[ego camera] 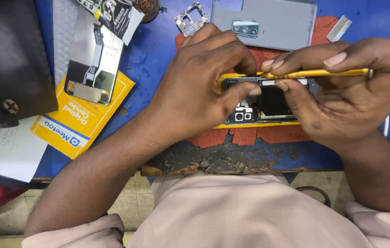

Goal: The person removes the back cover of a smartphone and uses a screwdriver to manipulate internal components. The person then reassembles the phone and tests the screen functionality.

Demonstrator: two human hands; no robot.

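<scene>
An opened phone (268, 103) lies flat on a worn red mat (250, 135) at the near edge of a blue workbench (158, 59), its back removed so the dark inner parts and the small camera block show inside a yellow frame. The person's left hand (199, 87) rests over the phone's left end, fingers curled down on the top edge and the thumb pressed across the inner parts, pinning the phone in place rather than lifting it. The right hand (346, 92) is closed around a thin yellow tool (319, 72), pinched between thumb and fingers and held level, almost parallel to the phone's long top edge. The tool's tip reaches the top edge of the phone just beside the left hand's fingertips, while the right thumb touches the phone's open middle. So the phone sits between both hands, under the left and in front of the right palm.

Just beyond the phone lies a grey back cover (273, 20) with a camera window, and beside it a small metal bracket (191, 19). To the left, a yellow packet (73, 121) carries a replacement screen part (91, 64) with a ribbon cable, next to a dark panel (9, 55) and a sheet of paper (2, 151).
</scene>
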